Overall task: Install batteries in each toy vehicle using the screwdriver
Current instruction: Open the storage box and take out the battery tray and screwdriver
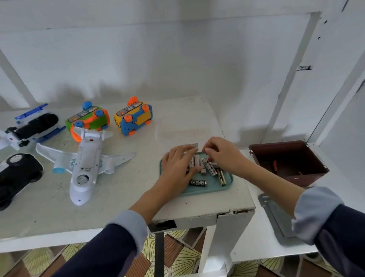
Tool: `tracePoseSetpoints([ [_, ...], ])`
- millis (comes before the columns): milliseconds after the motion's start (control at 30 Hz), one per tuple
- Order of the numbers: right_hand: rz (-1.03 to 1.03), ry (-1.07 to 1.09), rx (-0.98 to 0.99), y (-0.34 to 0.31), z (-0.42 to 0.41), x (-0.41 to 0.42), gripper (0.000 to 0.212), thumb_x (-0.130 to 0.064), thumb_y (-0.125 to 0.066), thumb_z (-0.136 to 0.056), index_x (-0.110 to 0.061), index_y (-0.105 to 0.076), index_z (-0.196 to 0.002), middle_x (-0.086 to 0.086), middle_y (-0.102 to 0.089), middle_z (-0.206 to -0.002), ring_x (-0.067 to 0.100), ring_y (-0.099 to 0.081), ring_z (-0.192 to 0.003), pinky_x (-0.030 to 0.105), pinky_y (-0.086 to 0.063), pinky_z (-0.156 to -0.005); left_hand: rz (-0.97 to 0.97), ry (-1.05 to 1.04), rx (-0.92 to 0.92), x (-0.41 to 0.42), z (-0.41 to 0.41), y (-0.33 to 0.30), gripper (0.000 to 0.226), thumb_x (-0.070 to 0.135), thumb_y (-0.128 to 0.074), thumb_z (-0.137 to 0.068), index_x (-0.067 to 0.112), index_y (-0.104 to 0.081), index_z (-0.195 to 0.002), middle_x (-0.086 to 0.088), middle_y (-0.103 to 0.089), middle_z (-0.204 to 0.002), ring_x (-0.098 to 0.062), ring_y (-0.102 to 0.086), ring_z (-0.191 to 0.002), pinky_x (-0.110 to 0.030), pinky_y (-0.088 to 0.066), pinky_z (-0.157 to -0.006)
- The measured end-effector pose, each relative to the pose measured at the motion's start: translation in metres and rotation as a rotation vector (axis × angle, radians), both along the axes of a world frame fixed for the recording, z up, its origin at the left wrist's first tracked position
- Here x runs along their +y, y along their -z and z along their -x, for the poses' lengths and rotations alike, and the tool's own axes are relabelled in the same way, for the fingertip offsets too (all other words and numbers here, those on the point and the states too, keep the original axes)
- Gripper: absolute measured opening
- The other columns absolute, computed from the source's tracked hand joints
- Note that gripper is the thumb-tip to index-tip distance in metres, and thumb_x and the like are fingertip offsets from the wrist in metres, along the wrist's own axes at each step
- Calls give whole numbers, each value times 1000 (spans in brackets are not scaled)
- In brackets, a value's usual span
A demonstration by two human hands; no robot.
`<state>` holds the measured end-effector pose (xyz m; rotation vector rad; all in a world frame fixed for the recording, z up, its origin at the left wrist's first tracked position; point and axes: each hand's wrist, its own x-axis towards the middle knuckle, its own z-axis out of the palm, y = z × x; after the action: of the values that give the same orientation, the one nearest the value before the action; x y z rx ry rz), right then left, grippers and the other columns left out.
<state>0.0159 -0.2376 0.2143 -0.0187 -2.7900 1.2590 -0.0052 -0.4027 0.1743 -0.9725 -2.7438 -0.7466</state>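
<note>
Item: batteries point(205, 167), loose lot, approx. a dozen or fewer, in teal tray point(214, 188) at right end of table point(116, 205). One black cell lies apart nr front rim.

Left hand point(178, 168): over tray's left side, fingers bent down onto the cells; thumb touching them. Seems to be gathering some, but can't tell if any is actually gripped.

Right hand point(222, 154): over tray's back edge, fingers curled in a pinch; what it pinches is hidden.

Toys, all belly-up or on side, well left of tray: white plane point(84, 165), yellow bus point(133, 118), green bus point(88, 121), black car point(6, 181), helicopter point(30, 128).

Brown box point(289, 162): right of tray; small orange-handled thing inside, poss. the screwdriver, too dim to say.

Step (est.): picking out batteries. No compartment visibly open.

Next needs: screwdriver in hand, a toy's cover unscrewed, cells matched by size and polarity.
</note>
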Motion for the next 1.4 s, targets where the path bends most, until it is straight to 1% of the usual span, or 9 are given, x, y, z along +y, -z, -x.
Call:
tracePoseSetpoints([
  [133, 73, 19, 8, -4, -1, 4, 11, -11, -45, -96, -7, -56, -93, 8, -58, -96, 13, -60, -73, 7, -44, -56, 77, -24, 58, 2, 5, -5, 90, 73, -13, -76, 20, -33, -146, -2, -32, -148, -18, -20, -138, -38, -7, -112],
  [300, 54, 44, 22, -7, -1, 8, 10, -10, -47, -95, -7, -57, -92, 3, -57, -92, 11, -55, -76, 9, -40, -58, 20, -56, 107, 9, 9, -9, 116, 92, -9, -68, 9, -34, -145, -10, -35, -143, -16, -17, -129, -43, -10, -110],
  [400, 33, 64, 32, -6, 0, 14, 9, -10, -48, -94, -10, -57, -90, -2, -55, -88, 9, -49, -79, 11, -36, -63, -31, -71, 118, 11, 13, -14, 112, 90, -11, -72, 6, -39, -141, -13, -40, -139, -17, -21, -127, -48, -18, -109],
  [567, 76, 110, 45, -6, 0, 31, 9, -11, -49, -94, -12, -57, -90, -4, -56, -86, 7, -49, -77, 12, -35, -64, -92, -63, 73, 17, 18, -29, 98, 82, -21, -77, 9, -40, -140, -9, -39, -138, -17, -26, -127, -38, -17, -106],
  [700, 109, 154, 43, -6, -1, 48, 9, -11, -48, -94, -12, -56, -91, -2, -57, -87, 8, -49, -77, 13, -37, -64, -162, -79, 42, 29, 31, -45, 49, 39, -55, -92, 10, -50, -131, -8, -47, -131, -25, -38, -125, -30, -20, -95],
  [767, 129, 182, 49, -7, -1, 60, 9, -11, -48, -94, -11, -57, -91, -2, -57, -87, 9, -49, -78, 14, -38, -66, -166, -69, 35, 36, 39, -58, 37, 24, -56, -94, 10, -52, -128, -7, -49, -129, -24, -39, -123, -29, -22, -93],
  [1033, 229, 293, 49, -2, 1, 144, 10, -9, -47, -94, -14, -55, -88, 0, -56, -84, 10, -49, -74, 20, -39, -66, -219, 80, -3, 129, 59, -87, 23, 17, -54, -95, 8, -58, -116, 1, -58, -103, -20, -53, -102, -44, -43, -96],
  [1200, 170, 324, -1, 8, -9, 239, 7, -11, -48, -94, -11, -55, -92, -7, -52, -76, 9, -47, -74, 19, -38, -67, -228, 90, -67, 231, 56, -74, 21, 16, -55, -95, 7, -59, -113, -2, -59, -106, -18, -55, -100, -38, -46, -94],
  [1400, 109, 375, -97, 30, -18, 361, 10, -11, -48, -94, -9, -58, -97, -2, -56, -85, 14, -52, -84, 22, -41, -74, -255, 6, -207, 333, 56, -56, 22, 14, -55, -95, 4, -58, -114, -7, -60, -109, -17, -55, -98, -27, -44, -88],
])
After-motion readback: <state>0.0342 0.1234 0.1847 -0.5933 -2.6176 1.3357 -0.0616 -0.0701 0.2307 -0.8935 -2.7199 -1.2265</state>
